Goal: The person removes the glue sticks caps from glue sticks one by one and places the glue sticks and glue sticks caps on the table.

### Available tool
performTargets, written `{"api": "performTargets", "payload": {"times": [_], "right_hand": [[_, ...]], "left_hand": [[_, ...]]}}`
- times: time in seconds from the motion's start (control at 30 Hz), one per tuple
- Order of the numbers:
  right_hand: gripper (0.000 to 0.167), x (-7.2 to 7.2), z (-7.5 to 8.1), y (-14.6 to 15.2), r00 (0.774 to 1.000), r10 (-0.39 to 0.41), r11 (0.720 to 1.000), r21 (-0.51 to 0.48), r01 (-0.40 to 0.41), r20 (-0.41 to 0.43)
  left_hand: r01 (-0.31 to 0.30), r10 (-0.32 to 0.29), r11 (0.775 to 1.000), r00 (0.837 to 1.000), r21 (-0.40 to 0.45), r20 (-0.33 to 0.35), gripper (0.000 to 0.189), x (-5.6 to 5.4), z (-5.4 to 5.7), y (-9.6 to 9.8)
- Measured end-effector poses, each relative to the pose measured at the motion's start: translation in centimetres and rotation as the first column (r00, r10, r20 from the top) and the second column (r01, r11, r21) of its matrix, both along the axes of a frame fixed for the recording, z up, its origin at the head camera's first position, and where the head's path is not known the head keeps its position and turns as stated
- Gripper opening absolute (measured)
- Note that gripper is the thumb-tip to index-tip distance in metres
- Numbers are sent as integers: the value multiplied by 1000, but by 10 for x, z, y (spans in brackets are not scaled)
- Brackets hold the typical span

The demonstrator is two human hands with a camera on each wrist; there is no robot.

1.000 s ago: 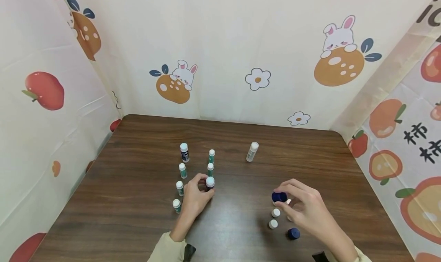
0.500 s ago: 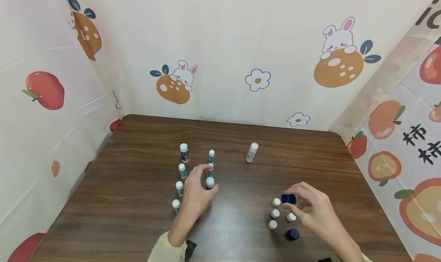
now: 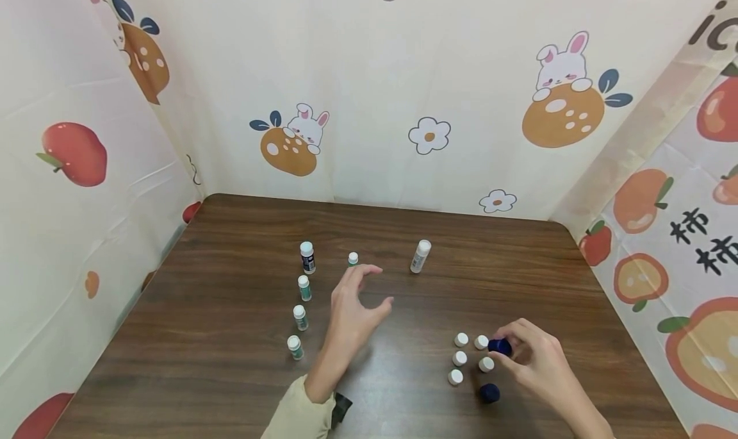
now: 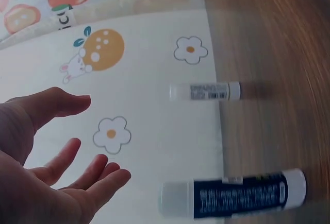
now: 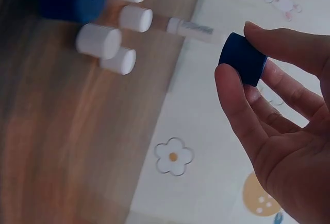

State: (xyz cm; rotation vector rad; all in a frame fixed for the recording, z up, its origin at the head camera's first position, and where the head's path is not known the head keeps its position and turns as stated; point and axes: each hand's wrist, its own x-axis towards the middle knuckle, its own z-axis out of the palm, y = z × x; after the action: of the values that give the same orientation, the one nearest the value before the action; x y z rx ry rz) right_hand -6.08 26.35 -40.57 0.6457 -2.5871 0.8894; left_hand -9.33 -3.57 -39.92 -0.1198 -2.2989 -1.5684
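My left hand [image 3: 352, 314] reaches over the table with thumb and fingers apart, holding nothing. In the left wrist view a glue stick with a dark navy label [image 4: 240, 198] stands near that hand, and a pale glue stick [image 4: 206, 91] stands farther off. The pale one [image 3: 420, 256] is right of the left hand in the head view. My right hand [image 3: 536, 359] pinches a dark blue cap [image 5: 243, 59] between thumb and fingers. Beside it on the table are several white caps [image 3: 459, 358] and another dark blue cap [image 3: 489, 393].
A column of glue sticks [image 3: 300, 317] stands upright left of the left hand. One green-labelled glue stick [image 3: 353, 258] shows behind that hand, which hides others in its row. Printed curtains [image 3: 369, 106] border the wooden table [image 3: 242, 234].
My left hand has let go of the dark-labelled glue stick and moved right and away from me, fingers spread. My right hand has carried the blue cap right and nearer to me, beside the white caps.
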Motion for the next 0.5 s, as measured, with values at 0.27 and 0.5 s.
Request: {"api": "performTargets", "payload": {"times": [0.27, 0.5], "right_hand": [[41, 4, -20, 15, 993, -75, 997, 14, 74, 95], [37, 10, -34, 24, 969, -152, 988, 30, 149, 194]], "left_hand": [[42, -40, 994, 999, 101, -20, 41, -12, 1, 20], [41, -42, 991, 999, 125, 1, 41, -24, -4, 36]]}}
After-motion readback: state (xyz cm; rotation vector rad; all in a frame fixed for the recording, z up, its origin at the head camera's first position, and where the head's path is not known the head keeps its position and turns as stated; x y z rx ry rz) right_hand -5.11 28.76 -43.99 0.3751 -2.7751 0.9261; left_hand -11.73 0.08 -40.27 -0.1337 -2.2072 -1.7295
